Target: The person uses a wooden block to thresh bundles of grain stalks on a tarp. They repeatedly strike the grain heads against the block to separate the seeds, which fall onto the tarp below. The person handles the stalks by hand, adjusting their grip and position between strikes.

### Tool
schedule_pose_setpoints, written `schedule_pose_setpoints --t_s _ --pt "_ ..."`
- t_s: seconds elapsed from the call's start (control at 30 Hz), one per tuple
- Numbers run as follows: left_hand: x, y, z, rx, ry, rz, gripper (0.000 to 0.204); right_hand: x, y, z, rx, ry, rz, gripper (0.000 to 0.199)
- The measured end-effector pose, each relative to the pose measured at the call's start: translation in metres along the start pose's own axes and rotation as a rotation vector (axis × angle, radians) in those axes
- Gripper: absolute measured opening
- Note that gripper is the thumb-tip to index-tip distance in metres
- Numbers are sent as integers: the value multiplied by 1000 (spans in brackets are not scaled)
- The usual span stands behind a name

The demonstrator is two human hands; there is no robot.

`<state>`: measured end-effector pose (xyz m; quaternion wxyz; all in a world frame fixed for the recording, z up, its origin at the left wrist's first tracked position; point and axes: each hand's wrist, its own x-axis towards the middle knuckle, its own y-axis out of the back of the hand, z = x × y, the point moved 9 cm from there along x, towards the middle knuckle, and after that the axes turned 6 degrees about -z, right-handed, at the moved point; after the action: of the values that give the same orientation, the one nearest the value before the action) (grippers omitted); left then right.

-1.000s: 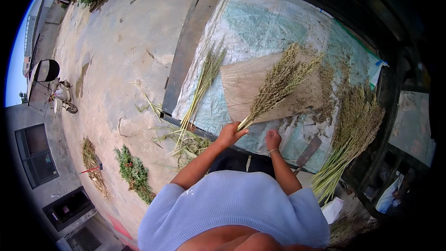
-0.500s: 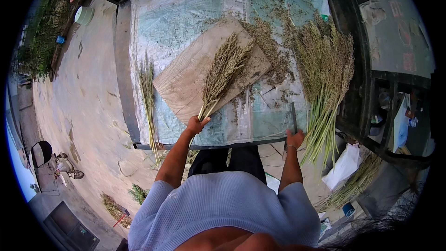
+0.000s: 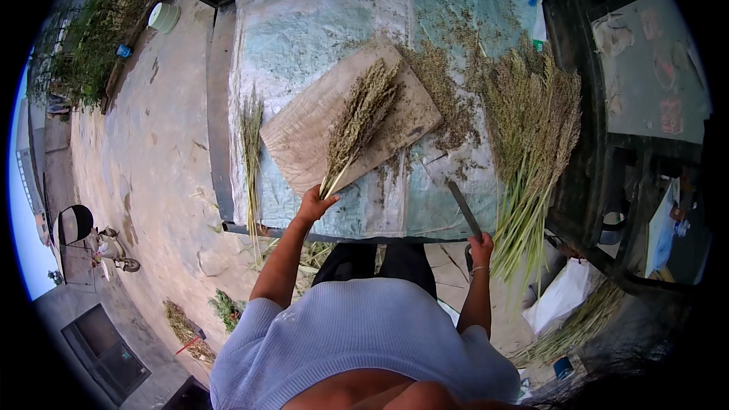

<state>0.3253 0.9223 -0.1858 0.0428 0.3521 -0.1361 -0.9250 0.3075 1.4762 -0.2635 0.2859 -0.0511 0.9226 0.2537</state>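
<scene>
Raised since before, right hand (image 3: 481,247) grips what looks like a blade (image 3: 463,209).

My board (image 3: 304,133) is rough, pale wood. The stalks (image 3: 357,118) on it look dry and scratchy. The sheet (image 3: 304,30) below is dull woven plastic, dusty with bits. My blade (image 3: 463,209) is dark, flat metal. My sweater (image 3: 357,334) is soft ribbed cloth.
</scene>
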Motion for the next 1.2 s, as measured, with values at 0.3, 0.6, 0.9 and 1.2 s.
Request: schedule_pose_setpoints --t_s 0.3,0.6,0.9,1.2 --pt "17 10 49 512 1 190 48 -23 -94 -324 482 397 -511 38" --pt "45 26 51 738 121 191 53 28 -282 -371 -767 1170 -393 27" --pt "46 33 36 702 116 154 54 137 -238 -381 -962 1057 -211 25" --pt "54 38 30 670 118 171 50 144 -198 -421 -969 985 68 24"
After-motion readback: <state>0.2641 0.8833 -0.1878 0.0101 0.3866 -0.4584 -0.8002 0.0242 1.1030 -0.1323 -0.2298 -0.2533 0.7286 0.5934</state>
